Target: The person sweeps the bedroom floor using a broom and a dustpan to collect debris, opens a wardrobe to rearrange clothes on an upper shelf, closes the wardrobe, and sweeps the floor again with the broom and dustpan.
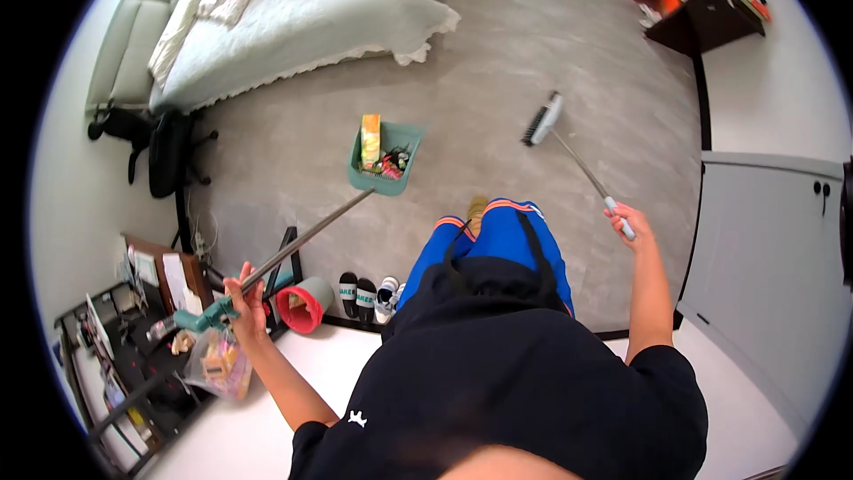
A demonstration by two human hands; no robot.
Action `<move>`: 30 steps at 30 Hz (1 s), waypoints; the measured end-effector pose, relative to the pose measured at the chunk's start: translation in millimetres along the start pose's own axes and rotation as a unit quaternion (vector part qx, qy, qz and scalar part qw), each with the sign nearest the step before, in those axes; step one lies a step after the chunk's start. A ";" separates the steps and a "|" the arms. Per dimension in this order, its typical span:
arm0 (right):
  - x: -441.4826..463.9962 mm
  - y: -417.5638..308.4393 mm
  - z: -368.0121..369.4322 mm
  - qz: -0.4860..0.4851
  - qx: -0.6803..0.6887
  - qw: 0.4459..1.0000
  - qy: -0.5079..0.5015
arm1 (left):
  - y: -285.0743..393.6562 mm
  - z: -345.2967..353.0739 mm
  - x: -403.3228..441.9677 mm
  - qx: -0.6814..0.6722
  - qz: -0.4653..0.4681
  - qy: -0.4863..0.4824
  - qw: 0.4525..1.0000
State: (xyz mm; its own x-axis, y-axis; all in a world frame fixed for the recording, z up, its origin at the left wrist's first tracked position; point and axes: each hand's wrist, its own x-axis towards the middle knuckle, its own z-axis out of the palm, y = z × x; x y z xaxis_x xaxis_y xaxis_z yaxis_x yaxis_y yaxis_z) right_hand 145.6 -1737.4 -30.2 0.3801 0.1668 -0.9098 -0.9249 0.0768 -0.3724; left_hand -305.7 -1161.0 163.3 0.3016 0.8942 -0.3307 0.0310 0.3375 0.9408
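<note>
My left hand (250, 309) is wrapped round the metal pole of a long-handled green dustpan (417, 135), close to its green grip. The pan rests on the grey floor in front of me, to the left. In it lie a yellow-orange carton (370, 142) and a pile of mixed litter (391, 163), too small to sort out. My right hand (633, 224) is closed on the grey handle of a floor brush (554, 114), held out to my right. Its pale head has dark bristles turned to the left, apart from the dustpan; whether they touch the floor I cannot tell.
A bed (302, 40) stands at the back left, with a black chair (169, 151) beside it. Near my left arm are a red-rimmed bin (302, 307), black slides (356, 295), sneakers (386, 300) and a cluttered desk (151, 364). A dark shelf (702, 22) and grey cabinet (769, 249) stand right.
</note>
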 end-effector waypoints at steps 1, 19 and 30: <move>-1.3 3.2 3.3 -0.006 -0.013 0.999 -0.029 | -0.7 4.8 1.6 0.011 -0.002 -0.002 1.000; 145.7 -31.6 60.0 0.029 0.275 0.958 -0.074 | -34.4 225.6 45.9 0.135 0.010 -0.164 0.977; 49.7 99.3 7.9 0.025 0.582 0.807 -0.092 | -56.5 405.3 117.7 0.254 -0.023 -0.380 0.889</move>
State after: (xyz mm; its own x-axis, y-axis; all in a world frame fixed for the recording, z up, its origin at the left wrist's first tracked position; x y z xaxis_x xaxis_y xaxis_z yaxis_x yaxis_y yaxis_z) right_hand 72.6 -1713.8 -110.9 0.4369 0.3325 -0.8358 -0.3451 0.9200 0.1856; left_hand 114.3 -1194.0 101.3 0.8396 0.3615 -0.4054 0.4276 0.0202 0.9037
